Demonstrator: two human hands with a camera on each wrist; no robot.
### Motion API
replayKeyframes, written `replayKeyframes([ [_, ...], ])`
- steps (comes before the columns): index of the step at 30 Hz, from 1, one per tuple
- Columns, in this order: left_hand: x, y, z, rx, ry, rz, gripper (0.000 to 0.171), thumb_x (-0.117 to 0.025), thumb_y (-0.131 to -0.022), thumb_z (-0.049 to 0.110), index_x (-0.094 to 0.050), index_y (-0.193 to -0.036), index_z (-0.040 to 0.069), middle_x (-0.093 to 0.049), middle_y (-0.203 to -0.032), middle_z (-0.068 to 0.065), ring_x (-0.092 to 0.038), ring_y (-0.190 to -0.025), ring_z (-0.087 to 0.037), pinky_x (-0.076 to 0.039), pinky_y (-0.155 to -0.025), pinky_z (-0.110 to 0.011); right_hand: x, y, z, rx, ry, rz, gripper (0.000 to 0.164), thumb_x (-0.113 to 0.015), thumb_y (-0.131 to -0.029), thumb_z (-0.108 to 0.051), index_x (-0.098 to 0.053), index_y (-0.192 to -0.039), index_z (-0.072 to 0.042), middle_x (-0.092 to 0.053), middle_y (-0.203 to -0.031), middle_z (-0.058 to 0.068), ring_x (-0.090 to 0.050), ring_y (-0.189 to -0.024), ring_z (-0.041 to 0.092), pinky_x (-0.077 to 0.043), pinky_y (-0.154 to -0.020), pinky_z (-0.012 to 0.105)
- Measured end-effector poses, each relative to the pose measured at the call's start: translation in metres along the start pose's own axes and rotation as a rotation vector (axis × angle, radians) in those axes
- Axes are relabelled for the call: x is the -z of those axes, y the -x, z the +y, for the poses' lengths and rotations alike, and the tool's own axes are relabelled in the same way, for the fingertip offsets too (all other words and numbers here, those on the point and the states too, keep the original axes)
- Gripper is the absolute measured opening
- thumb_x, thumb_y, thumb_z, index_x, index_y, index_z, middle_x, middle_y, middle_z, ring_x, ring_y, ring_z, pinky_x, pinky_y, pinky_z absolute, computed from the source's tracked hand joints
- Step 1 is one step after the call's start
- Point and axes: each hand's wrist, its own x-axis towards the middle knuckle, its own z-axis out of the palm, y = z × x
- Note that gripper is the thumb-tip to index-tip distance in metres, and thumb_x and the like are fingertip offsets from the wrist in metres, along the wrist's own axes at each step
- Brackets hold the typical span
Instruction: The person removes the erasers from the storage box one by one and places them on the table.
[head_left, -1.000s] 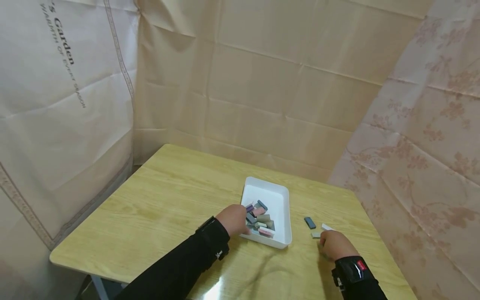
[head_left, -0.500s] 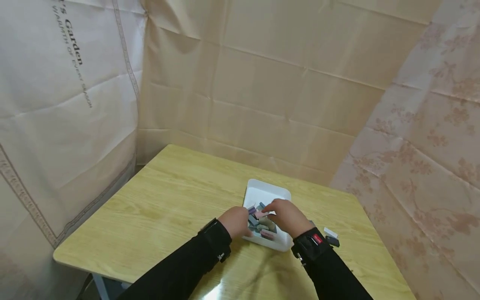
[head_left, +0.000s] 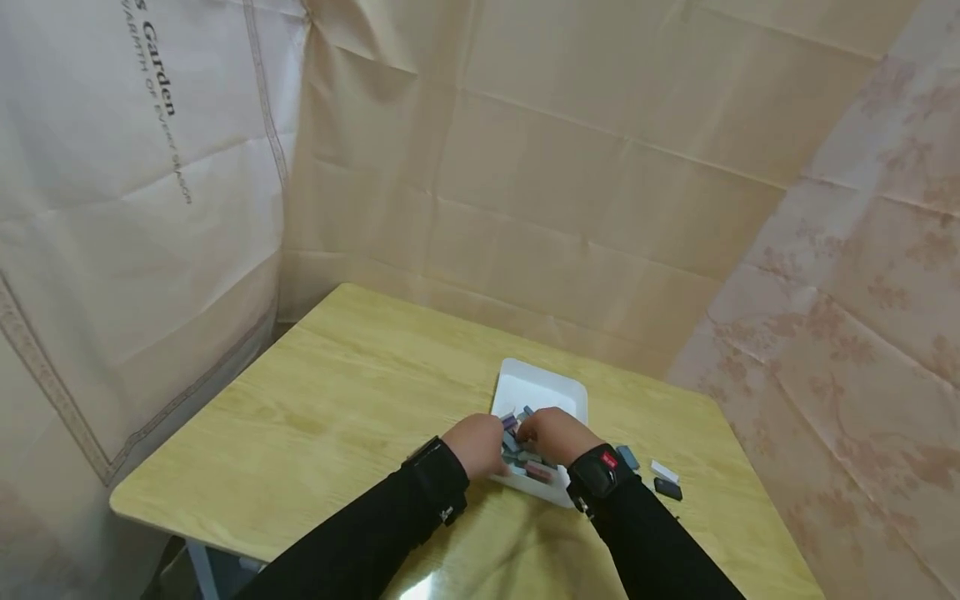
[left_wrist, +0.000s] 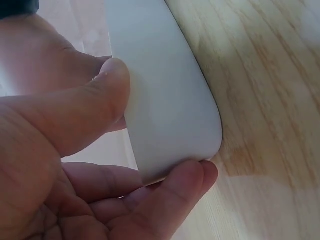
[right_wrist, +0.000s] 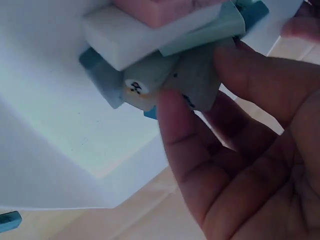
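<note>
A white plastic tray (head_left: 573, 396) stands on the table with several small coloured erasers heaped in its near half. My left hand (head_left: 477, 444) grips its near left corner; the left wrist view shows the thumb on the tray wall (left_wrist: 165, 95) and the fingers curled at the corner. Inside the tray, my right hand (head_left: 558, 435) pinches a grey-green eraser (right_wrist: 197, 75) between thumb and fingertips. Around it lie a pink eraser (right_wrist: 160, 9), a white eraser (right_wrist: 120, 37) and a pale green eraser (right_wrist: 210, 32). The right hand hides part of the heap in the head view.
To the right of the tray, a blue-grey eraser (head_left: 627, 457), a white eraser (head_left: 664, 472) and a black eraser (head_left: 667, 489) lie on the wooden table (head_left: 315, 417). Cloth curtains (head_left: 525, 167) hang behind and at both sides.
My right hand has moved left from the loose erasers on the table and down into the tray. A pale eraser seen near that hand is no longer visible on the table. My left hand keeps its grip.
</note>
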Motion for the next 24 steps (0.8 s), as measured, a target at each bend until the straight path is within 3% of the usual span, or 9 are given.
replayKeyframes([
  [3,0.0,-0.002,0.0,-0.004,-0.01,0.007,0.037,-0.095,-0.079,0.033,-0.068,-0.078,0.008,-0.059,-0.071,0.004,-0.048,-0.064,-0.011,-0.044,-0.067,-0.028,0.0,0.005,-0.003,-0.003,0.015,0.05,0.012,-0.077,-0.092,0.0,-0.083,-0.093,-0.011,-0.079,-0.088,0.0,-0.063,-0.078,0.012,-0.056,-0.076,0.036],
  [7,-0.001,-0.001,-0.001,-0.01,-0.003,0.016,0.038,-0.095,-0.079,0.033,-0.065,-0.074,0.01,-0.057,-0.069,0.005,-0.047,-0.063,-0.011,-0.044,-0.066,-0.028,0.002,0.021,0.0,-0.02,0.006,0.143,0.013,-0.077,-0.091,0.002,-0.082,-0.096,-0.009,-0.079,-0.092,0.003,-0.069,-0.083,0.015,-0.058,-0.078,0.039],
  [13,0.001,0.003,-0.001,0.006,0.018,0.018,0.039,-0.094,-0.079,0.029,-0.062,-0.072,0.009,-0.056,-0.07,0.003,-0.047,-0.064,-0.013,-0.046,-0.069,-0.029,0.011,0.069,0.029,-0.204,-0.053,0.288,0.009,-0.078,-0.092,-0.001,-0.079,-0.097,-0.008,-0.077,-0.092,0.003,-0.069,-0.083,0.019,-0.059,-0.078,0.044],
  [18,0.0,0.006,-0.003,-0.007,0.023,0.003,0.039,-0.093,-0.08,0.027,-0.061,-0.07,0.008,-0.054,-0.069,0.003,-0.045,-0.064,-0.013,-0.045,-0.067,-0.03,0.004,0.125,0.068,-0.424,-0.099,0.243,0.006,-0.076,-0.095,-0.005,-0.076,-0.102,-0.006,-0.076,-0.091,0.005,-0.068,-0.079,0.02,-0.056,-0.072,0.043],
  [21,-0.003,0.007,-0.005,-0.017,0.011,0.0,0.039,-0.093,-0.079,0.028,-0.061,-0.071,0.009,-0.054,-0.069,0.003,-0.046,-0.064,-0.013,-0.045,-0.067,-0.03,-0.002,0.153,0.087,-0.51,-0.098,0.194,0.006,-0.075,-0.095,-0.004,-0.075,-0.101,-0.005,-0.077,-0.093,0.009,-0.069,-0.081,0.022,-0.056,-0.071,0.044],
  [24,-0.004,0.005,-0.005,-0.02,0.013,0.0,0.04,-0.093,-0.079,0.027,-0.059,-0.071,0.009,-0.052,-0.069,0.003,-0.044,-0.064,-0.013,-0.043,-0.065,-0.03,-0.007,0.174,0.101,-0.565,-0.066,0.197,0.004,-0.076,-0.092,-0.003,-0.074,-0.096,-0.004,-0.076,-0.092,0.011,-0.065,-0.077,0.022,-0.054,-0.069,0.045],
])
